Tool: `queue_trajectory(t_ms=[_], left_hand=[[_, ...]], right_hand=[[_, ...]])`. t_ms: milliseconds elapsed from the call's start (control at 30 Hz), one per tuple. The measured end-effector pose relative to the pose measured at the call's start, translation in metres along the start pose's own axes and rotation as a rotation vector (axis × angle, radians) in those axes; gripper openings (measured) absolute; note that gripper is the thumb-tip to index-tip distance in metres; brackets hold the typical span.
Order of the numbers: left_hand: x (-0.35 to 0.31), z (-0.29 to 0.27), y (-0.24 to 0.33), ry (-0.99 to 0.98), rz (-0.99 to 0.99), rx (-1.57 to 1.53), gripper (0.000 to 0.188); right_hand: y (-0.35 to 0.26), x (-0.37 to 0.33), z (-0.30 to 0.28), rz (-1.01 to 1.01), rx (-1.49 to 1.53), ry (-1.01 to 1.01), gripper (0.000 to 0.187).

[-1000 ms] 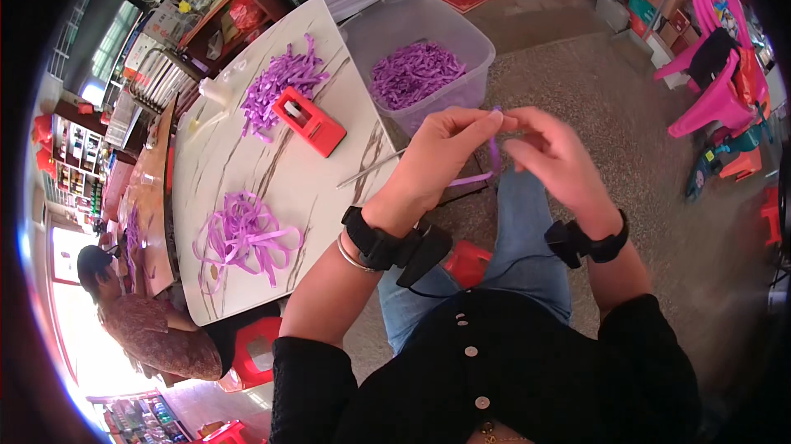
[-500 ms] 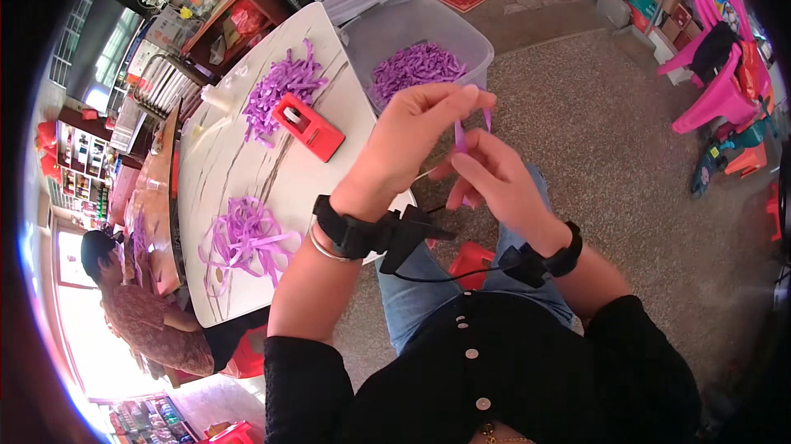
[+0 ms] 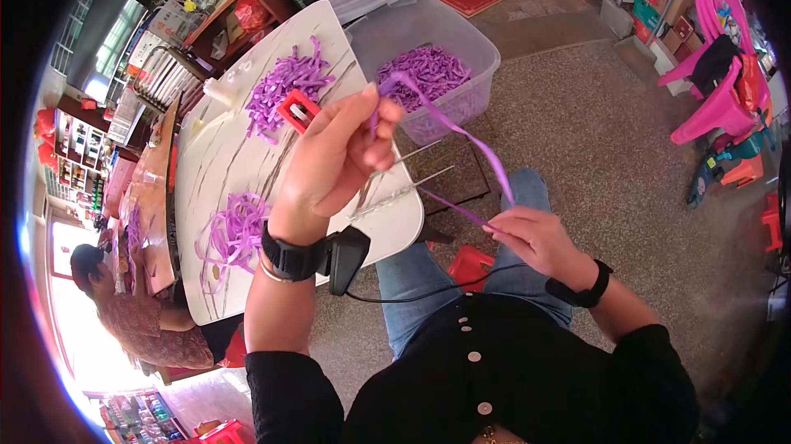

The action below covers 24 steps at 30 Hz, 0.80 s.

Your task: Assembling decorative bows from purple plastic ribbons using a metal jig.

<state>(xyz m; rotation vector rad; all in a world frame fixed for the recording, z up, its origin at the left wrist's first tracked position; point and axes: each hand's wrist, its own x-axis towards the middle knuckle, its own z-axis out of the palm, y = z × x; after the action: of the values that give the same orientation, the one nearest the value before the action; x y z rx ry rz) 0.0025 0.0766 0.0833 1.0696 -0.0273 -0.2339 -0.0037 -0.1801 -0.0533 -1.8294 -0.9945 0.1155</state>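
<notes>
A purple ribbon [image 3: 470, 137] arcs between my two raised hands. My left hand [image 3: 338, 143], over the table's right edge, is closed with one part of the ribbon pinched at its fingertips. Lower and to the right, above my knee, my right hand [image 3: 540, 242] grips the other part between thumb and fingers. A second strand runs from the right hand toward two thin metal prongs [image 3: 412, 183] at the table edge; where it ends is unclear. Behind my left hand, a red plastic tool [image 3: 298, 110] lies partly hidden on the white marble-patterned table [image 3: 247, 156].
A pile of short purple ribbon pieces [image 3: 288, 86] and a loose ribbon tangle [image 3: 235, 234] lie on the table. Beyond its right side stands a clear plastic bin [image 3: 486, 49] holding many more pieces. Another person [image 3: 140, 312] sits at far left. A pink chair [image 3: 717, 65] stands right.
My hands have moved apart: the left toward the table and left, the right down and to the right. The ribbon is now stretched out between them, and the metal prongs have come into sight.
</notes>
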Motion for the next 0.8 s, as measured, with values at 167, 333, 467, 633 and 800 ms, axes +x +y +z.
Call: queue_trajectory(t_ms=[167,333,467,633,800], left_hand=[[-0.032,-0.017,0.003,0.156,0.000,0.111,0.028],[-0.058,-0.033,-0.002,0.224,-0.119,0.253,0.028],[-0.067,-0.042,-0.014,0.325,-0.192,0.475,0.028],[-0.072,-0.054,-0.030,0.348,-0.244,0.548,0.028],[-0.074,-0.058,-0.035,0.276,-0.273,0.296,0.027]], right_hand=[[0.020,-0.002,-0.019,-0.040,-0.199,0.053,0.014],[0.022,0.009,-0.048,-0.081,-0.403,0.122,0.020],[0.015,0.022,-0.059,-0.125,-0.449,0.167,0.018],[0.006,0.030,-0.065,-0.122,-0.508,0.155,0.034],[-0.008,0.034,-0.052,0.001,-0.302,0.167,0.054]])
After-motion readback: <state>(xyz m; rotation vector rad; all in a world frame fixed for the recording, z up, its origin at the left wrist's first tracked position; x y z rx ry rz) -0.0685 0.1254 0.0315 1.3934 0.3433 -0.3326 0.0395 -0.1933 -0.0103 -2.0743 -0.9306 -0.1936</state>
